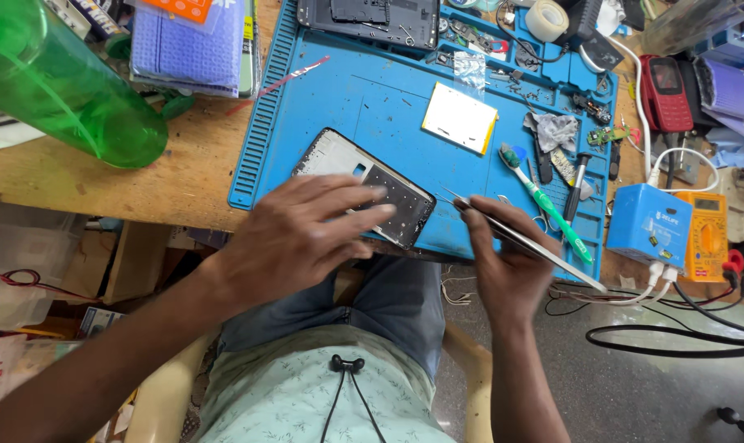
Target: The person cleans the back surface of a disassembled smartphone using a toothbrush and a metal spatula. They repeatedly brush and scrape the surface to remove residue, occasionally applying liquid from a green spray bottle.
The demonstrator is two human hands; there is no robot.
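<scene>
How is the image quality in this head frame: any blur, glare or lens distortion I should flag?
Head view: even daylight with soft shadows; the left hand on the phone frame and the right hand holding tweezers are slightly motion-smeared; the blue repair mat is sharp; the green bottle shows small highlights; wide-angle bending tilts the bench edges.

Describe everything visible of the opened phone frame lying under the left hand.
The phone frame is a flat rectangular shell, lying askew near the front edge of the blue work mat. Its upper end is pale grey with a small cut-out; the lower part is dark and dotted with small holes or screws. It looks like metal or plastic; which, I cannot tell. The left hand rests its fingers on the lower half, hiding one corner. The tweezers in the right hand point toward it without touching.
</scene>
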